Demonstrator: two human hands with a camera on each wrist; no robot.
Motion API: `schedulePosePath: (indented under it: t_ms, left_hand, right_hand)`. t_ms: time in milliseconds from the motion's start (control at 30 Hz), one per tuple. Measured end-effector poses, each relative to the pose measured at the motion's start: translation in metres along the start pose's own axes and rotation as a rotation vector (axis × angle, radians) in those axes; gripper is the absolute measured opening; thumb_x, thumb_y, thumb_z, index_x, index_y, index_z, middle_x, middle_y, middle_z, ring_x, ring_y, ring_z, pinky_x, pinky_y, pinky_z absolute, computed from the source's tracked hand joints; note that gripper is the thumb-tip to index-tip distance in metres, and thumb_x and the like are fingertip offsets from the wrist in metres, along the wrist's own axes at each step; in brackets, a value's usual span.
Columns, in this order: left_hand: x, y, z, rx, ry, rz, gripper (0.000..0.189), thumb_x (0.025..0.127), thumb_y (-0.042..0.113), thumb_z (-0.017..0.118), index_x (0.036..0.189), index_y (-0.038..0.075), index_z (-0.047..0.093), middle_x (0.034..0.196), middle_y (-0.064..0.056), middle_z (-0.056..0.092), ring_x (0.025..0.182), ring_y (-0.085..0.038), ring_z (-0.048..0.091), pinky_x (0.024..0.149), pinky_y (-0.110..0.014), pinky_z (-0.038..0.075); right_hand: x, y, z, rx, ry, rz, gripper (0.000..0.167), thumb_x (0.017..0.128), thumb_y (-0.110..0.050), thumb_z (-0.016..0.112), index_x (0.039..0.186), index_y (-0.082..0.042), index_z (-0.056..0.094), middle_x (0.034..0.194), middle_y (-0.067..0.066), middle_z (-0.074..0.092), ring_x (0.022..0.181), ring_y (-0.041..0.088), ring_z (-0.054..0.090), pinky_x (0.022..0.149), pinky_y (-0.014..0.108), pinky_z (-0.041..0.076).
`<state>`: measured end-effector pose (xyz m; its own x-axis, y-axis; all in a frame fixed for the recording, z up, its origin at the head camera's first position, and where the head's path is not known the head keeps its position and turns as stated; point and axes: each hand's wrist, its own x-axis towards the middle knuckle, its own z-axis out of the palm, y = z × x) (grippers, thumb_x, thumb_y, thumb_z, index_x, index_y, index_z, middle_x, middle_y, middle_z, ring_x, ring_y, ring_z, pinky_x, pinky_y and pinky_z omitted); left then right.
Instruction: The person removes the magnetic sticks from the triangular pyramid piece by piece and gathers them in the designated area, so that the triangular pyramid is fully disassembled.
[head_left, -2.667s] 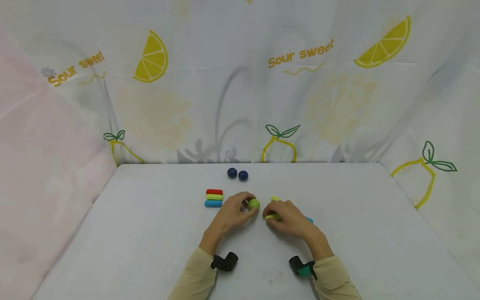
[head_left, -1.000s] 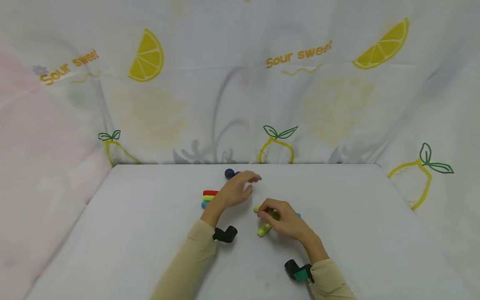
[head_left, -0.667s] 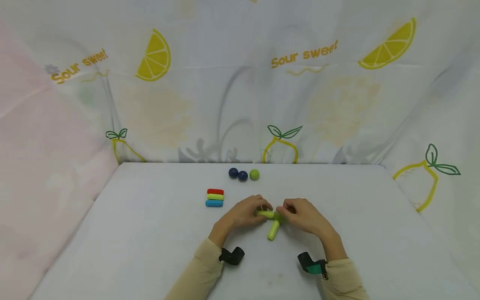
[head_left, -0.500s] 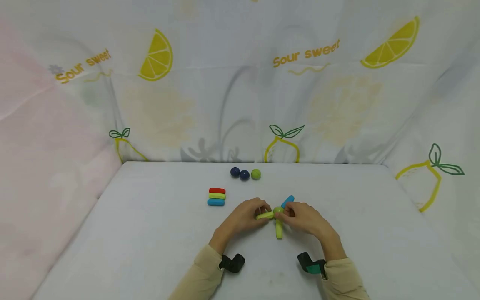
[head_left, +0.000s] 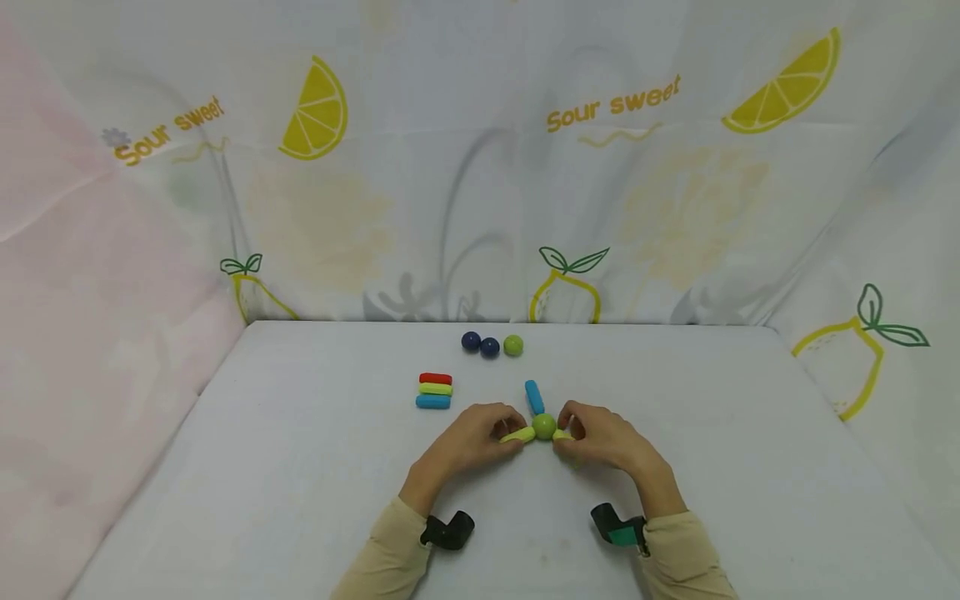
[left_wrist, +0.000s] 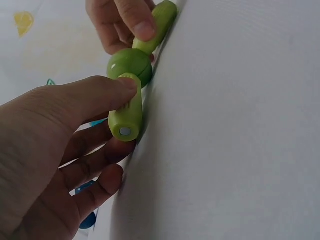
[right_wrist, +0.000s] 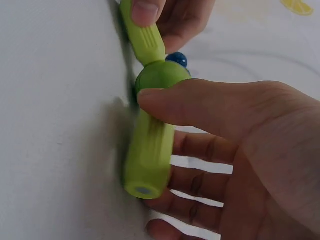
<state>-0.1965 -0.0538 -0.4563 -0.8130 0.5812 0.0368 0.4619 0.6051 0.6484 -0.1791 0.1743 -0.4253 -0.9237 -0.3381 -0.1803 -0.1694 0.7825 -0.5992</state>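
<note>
In the head view a green ball [head_left: 544,427] sits between my two hands, low at the table. My left hand [head_left: 468,440] pinches a yellow-green magnetic rod [left_wrist: 126,112] that touches the ball's left side. A silver disc shows on this rod's near end. On the other side, my right hand [head_left: 611,440] pinches a second yellow-green magnetic rod [right_wrist: 149,155] between thumb and fingers, its far end at the ball. A blue rod [head_left: 534,397] runs from the ball toward the back. Fingers hide parts of both yellow-green rods.
Red [head_left: 435,378], yellow-green [head_left: 435,389] and blue rods [head_left: 432,402] lie side by side to the left. Behind them, two dark blue balls [head_left: 480,345] and another green ball [head_left: 513,345] stand near the white table's [head_left: 315,467] back edge.
My left hand set a green ball beside the dark blue ones, then took the left rod. The joined piece turned, swinging the blue rod backward; my right hand now grips the other yellow-green rod.
</note>
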Motion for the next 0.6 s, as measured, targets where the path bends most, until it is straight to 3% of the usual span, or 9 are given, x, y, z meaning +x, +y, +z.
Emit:
schedulePosePath:
  t_ms: [300,467,600]
  left_hand:
    - [-0.002,0.001,-0.005,0.015,-0.019,0.014,0.018,0.089,0.024,0.065,0.106,0.017,0.067,0.085,0.009,0.061,0.076,-0.004,0.052,0.07,-0.017,0.045]
    - [0.001,0.005,-0.001,0.047,0.002,0.021,0.018,0.09,0.024,0.064,0.106,0.016,0.067,0.08,0.008,0.058,0.072,-0.004,0.049,0.066,-0.017,0.043]
    - [0.002,0.005,0.0,0.075,0.008,0.024,0.02,0.089,0.024,0.065,0.107,0.017,0.066,0.084,0.009,0.061,0.073,-0.003,0.05,0.067,-0.016,0.043]
  right_hand:
    - [0.005,0.004,0.004,0.028,0.058,-0.121,0.019,0.087,-0.019,0.063,0.105,-0.012,0.061,0.096,0.0,0.062,0.089,0.014,0.055,0.08,0.036,0.045]
    - [0.011,0.004,0.012,0.041,0.11,-0.135,0.029,0.086,-0.034,0.068,0.105,-0.014,0.06,0.093,-0.003,0.062,0.084,0.01,0.056,0.077,0.032,0.046]
    - [0.016,0.006,0.018,0.033,0.166,-0.131,0.031,0.084,-0.038,0.069,0.103,-0.015,0.061,0.088,-0.005,0.063,0.079,0.007,0.055,0.072,0.028,0.045]
